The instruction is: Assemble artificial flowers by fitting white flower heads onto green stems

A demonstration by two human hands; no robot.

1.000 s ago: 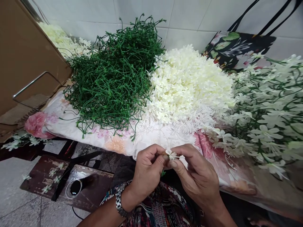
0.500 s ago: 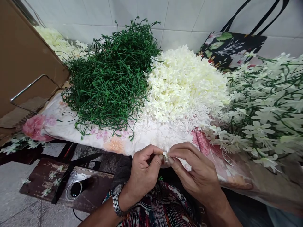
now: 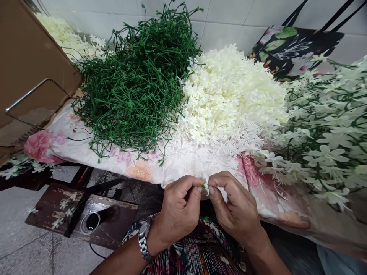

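Close together at the cloth's front edge, my two hands pinch a small white flower (image 3: 205,188) between their fingertips. My left hand (image 3: 183,202), with a metal watch on its wrist, has thumb and forefinger closed on a green stem tip at the flower. On the flower's other side, my right hand (image 3: 235,202) holds the white part in a pinch. Beyond them lie a heap of green stems (image 3: 134,88) and a pile of cream-white petals (image 3: 229,95), with thin white stamens (image 3: 229,143) along its front.
Assembled white flowers (image 3: 329,152) spread at the right on the flowered cloth (image 3: 183,164). A floral bag (image 3: 298,51) leans at the back. Left are a cardboard box (image 3: 28,57), a metal handle (image 3: 31,93) and a low bench (image 3: 114,217) bearing a cup (image 3: 91,222).
The view has shifted slightly, so the piles sit a bit differently. A green tip now shows at my left fingertips, and my hands remain pinched at the flower.
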